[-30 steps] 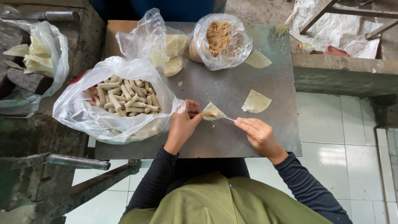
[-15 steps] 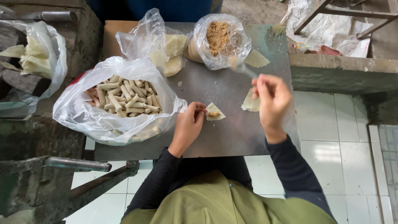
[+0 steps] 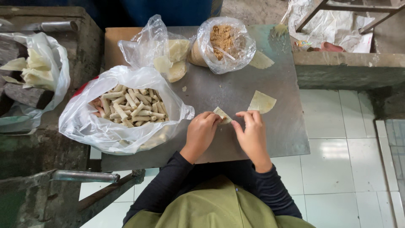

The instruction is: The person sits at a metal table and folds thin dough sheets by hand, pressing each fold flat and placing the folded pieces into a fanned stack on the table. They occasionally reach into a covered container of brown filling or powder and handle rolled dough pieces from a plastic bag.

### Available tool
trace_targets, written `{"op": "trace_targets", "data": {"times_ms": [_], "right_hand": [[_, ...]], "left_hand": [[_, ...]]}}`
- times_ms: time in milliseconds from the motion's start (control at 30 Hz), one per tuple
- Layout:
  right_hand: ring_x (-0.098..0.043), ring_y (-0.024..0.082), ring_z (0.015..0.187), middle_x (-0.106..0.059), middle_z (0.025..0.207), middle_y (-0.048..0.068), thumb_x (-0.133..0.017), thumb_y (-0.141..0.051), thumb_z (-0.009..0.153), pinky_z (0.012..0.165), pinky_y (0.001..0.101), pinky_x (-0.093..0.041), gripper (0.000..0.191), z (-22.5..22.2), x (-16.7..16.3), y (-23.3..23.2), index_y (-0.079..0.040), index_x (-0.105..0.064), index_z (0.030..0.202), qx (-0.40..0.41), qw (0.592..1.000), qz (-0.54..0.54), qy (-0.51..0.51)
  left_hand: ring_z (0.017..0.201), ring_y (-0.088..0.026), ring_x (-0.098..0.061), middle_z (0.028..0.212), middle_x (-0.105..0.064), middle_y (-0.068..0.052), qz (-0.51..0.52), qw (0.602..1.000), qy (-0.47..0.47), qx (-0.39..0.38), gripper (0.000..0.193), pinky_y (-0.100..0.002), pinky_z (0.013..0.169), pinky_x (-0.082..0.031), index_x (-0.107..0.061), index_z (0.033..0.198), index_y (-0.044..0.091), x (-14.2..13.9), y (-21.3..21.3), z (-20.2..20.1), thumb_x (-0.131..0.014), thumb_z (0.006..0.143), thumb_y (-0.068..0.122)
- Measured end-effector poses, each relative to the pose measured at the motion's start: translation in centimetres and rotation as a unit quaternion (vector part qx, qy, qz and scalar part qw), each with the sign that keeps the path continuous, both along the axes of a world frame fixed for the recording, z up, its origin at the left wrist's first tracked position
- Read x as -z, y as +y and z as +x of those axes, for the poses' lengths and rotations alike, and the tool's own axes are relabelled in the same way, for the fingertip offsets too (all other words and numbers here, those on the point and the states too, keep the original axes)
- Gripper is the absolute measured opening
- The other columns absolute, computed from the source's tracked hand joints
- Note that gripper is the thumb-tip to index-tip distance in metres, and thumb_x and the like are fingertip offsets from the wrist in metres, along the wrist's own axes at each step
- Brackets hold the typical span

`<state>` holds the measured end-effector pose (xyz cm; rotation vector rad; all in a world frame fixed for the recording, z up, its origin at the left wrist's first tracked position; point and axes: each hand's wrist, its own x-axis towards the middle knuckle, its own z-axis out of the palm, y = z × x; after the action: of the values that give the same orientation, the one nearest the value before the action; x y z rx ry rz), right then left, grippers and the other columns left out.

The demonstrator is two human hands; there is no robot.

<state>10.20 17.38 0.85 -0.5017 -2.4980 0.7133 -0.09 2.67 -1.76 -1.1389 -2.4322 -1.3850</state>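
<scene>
Pinching small wrapper (image 3: 222,115) on grey table (image 3: 291,135): left hand (image 3: 201,132) and right hand (image 3: 252,134), fingers closed on it, near middle. Flat wrapper (image 3: 262,101) just right, a bit farther. Bag of rolls (image 3: 126,110) left. Far: bag of wrappers (image 3: 168,55), bag of brown filling (image 3: 222,43).

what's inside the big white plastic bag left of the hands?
The white plastic bag holds a pile of pale rolled sticks. Only the top layer shows through the opening; lower ones and the bag's bottom are covered.
</scene>
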Motion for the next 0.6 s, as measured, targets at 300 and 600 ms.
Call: {"op": "trace_targets", "data": {"times_ms": [300, 600], "right_hand": [[-0.061, 0.034, 0.096, -0.060, 0.101, 0.013, -0.073, -0.009, 0.086, 0.085, 0.0449, -0.048, 0.012, -0.8, 2.8, -1.3, -0.004, -0.065, 0.093, 0.028, 0.999, 0.035, -0.007], [-0.067, 0.029, 0.081, -0.067, 0.093, 0.011, -0.068, -0.008, 0.095, 0.075, 0.0395, -0.053, 0.012, -1.5, 2.1, -2.4, -0.001, -0.062, 0.103, 0.005, 0.991, -0.132, 0.002]], "left_hand": [[0.092, -0.028, -0.065, 0.103, -0.068, -0.007, -0.022, 0.999, 0.031, 0.029, 0.013, -0.039, 0.082, -0.052, -0.074, 0.100, 0.008, -0.1, -0.6, 0.2, -0.071, 0.087, 0.008], [0.097, -0.021, -0.067, 0.106, -0.073, 0.001, -0.094, 0.994, 0.046, 0.020, 0.020, -0.040, 0.085, -0.044, -0.074, 0.105, 0.015, 0.3, -1.2, 0.2, -0.070, 0.086, 0.011]]}}
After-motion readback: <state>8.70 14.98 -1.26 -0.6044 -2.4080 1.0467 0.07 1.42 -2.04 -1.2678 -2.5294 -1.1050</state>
